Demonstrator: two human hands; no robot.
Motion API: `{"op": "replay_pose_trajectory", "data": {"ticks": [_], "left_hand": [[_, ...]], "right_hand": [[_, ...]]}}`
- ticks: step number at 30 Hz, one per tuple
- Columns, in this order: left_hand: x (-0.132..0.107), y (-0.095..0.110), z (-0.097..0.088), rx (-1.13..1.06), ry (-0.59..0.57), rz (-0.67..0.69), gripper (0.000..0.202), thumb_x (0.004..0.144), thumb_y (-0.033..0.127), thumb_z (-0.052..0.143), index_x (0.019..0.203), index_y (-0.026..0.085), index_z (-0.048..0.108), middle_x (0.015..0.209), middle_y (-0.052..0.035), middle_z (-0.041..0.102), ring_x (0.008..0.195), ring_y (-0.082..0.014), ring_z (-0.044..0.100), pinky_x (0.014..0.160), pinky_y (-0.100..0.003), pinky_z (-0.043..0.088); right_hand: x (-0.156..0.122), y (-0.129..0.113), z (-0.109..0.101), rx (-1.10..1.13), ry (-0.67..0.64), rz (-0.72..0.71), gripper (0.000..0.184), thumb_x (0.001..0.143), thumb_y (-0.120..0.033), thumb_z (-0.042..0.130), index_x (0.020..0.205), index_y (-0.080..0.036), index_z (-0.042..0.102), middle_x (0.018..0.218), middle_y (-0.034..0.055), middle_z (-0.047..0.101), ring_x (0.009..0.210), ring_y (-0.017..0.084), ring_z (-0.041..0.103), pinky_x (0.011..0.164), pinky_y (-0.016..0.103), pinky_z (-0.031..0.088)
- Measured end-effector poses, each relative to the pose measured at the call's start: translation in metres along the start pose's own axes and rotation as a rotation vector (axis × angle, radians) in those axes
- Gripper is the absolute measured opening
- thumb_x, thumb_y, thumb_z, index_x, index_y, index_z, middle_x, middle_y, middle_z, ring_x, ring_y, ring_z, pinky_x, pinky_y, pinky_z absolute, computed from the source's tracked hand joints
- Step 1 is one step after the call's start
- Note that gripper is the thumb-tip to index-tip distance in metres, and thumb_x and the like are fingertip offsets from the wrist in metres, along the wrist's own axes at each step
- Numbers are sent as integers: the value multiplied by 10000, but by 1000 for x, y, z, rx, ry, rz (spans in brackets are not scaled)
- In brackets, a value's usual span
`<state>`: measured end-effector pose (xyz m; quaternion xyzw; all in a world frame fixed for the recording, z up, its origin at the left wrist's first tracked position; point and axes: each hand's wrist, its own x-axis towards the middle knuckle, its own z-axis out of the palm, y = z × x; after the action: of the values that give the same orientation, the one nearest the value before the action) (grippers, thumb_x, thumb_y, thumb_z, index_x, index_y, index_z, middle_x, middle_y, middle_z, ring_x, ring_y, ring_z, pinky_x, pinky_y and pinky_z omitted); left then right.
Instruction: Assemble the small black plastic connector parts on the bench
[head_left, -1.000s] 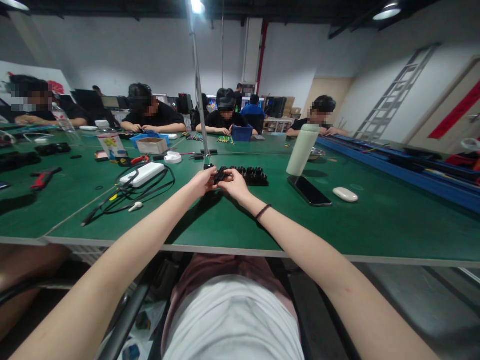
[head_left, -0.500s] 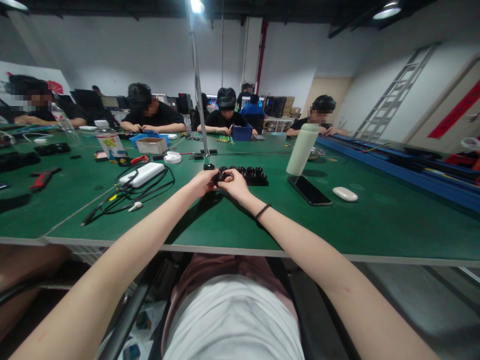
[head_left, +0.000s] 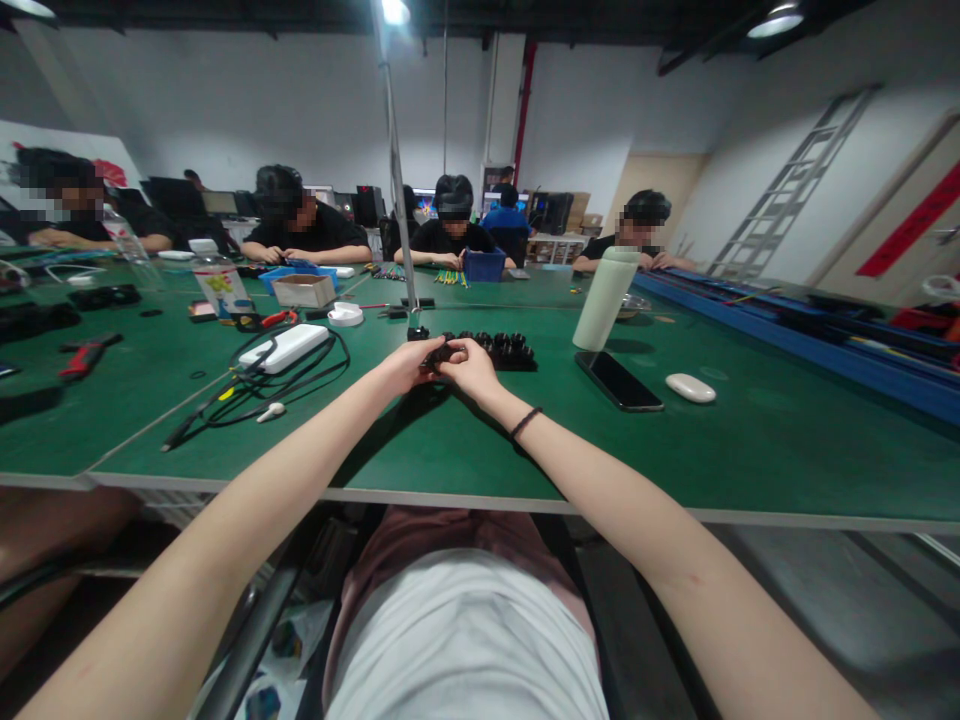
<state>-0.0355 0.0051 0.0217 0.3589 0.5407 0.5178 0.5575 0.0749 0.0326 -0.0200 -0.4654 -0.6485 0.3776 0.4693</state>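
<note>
My left hand [head_left: 412, 366] and my right hand [head_left: 469, 366] meet over the green table, fingers curled together around a small black part [head_left: 444, 354]. Its kind is too small and too covered by my fingers to make out. Just behind and to the right of my hands lies a long black strip [head_left: 511, 352] carrying several upright black pieces in rows. My fingers hide its left portion, and whether the held part touches the strip I cannot tell. A small black block [head_left: 418, 333] shows at the left end, beyond my left hand.
On the right stand a pale green bottle [head_left: 604, 300], a phone [head_left: 619, 381] and a white oval case [head_left: 691, 388]. To the left lie a white power bank [head_left: 283, 349] with black cables, an earbud [head_left: 271, 411] and red-handled pliers [head_left: 88, 358]. A metal pole [head_left: 398, 160] rises behind my hands. Several people sit opposite.
My fingers have shifted slightly around the black part, which now shows a little less between them. My arms and the things on the table stay in place.
</note>
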Motion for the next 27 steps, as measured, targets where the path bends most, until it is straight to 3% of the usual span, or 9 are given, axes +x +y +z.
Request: {"op": "replay_pose_trajectory", "data": {"ticks": [4, 9, 27], "left_hand": [[1, -2, -2, 38, -46, 38, 108, 844, 156, 609, 752, 122, 654, 637, -40, 670, 479, -94, 562, 458, -186, 474], [2, -3, -1, 47, -21, 46, 125, 816, 61, 596, 711, 127, 612, 592, -10, 629, 451, -87, 551, 425, -179, 472], [7, -3, 0, -22, 48, -10, 140, 883, 83, 503, 766, 136, 561, 586, -25, 598, 474, -108, 576, 425, -175, 463]], "right_hand": [[0, 1, 0, 5, -10, -22, 393, 633, -109, 692, 1004, -172, 578, 714, -44, 594, 712, 130, 618, 778, 323, 539], [1, 1, 1, -6, 8, -8, 401, 620, -96, 687, 1000, -167, 582, 707, -55, 568, 702, 121, 598, 784, 309, 527], [8, 9, 3, -1, 39, 57, 379, 665, -140, 704, 1002, -187, 538, 701, -65, 595, 648, 106, 618, 757, 310, 547]]}}
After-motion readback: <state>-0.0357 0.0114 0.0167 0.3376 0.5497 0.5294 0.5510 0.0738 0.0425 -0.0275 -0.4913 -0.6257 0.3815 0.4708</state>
